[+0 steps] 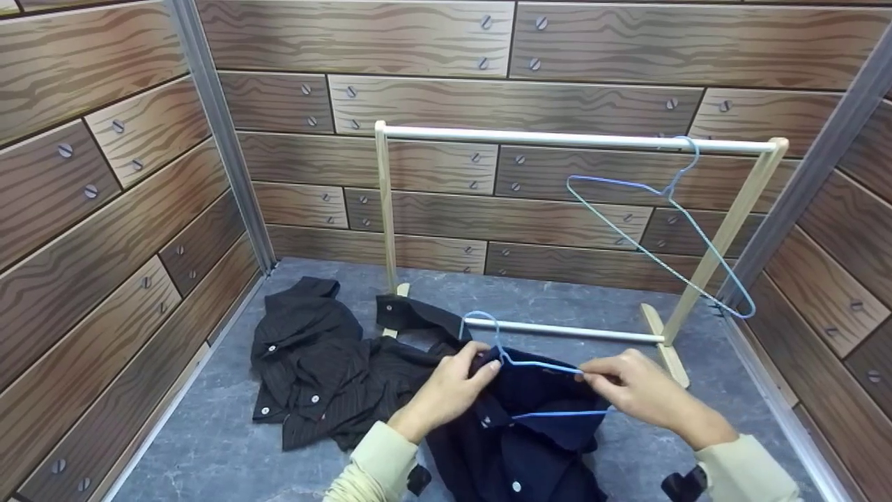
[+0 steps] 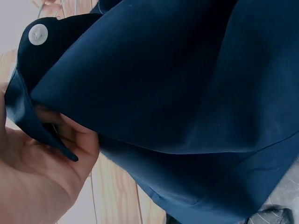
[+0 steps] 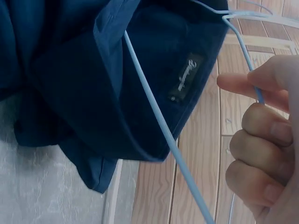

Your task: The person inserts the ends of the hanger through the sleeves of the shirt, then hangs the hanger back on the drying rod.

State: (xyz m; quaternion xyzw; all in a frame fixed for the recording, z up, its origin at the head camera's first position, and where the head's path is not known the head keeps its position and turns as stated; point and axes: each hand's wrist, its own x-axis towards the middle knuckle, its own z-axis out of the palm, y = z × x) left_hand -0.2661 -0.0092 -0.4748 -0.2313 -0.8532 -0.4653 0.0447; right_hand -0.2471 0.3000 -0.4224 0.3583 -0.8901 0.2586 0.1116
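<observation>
In the head view, a black pinstriped button-up shirt [image 1: 317, 373] lies crumpled at lower left on a grey mottled floor [image 1: 188, 446]. A wooden garment rack [image 1: 488, 135] with white rods stands from centre to right, an empty blue wire hanger [image 1: 670, 191] hooked near the right end of its top rod. Plank-patterned walls [image 1: 418, 104] with slotted-screw motifs fill the background, grey metal posts [image 1: 221, 115] at their corners, upper left and upper right.

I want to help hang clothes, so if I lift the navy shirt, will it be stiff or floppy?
Probably floppy: the navy shirt droops in loose folds. Its collar may feel stiffer, since its edge looks crisp. The shirt could slip off the blue hanger, whose lower bar pokes out.
</observation>
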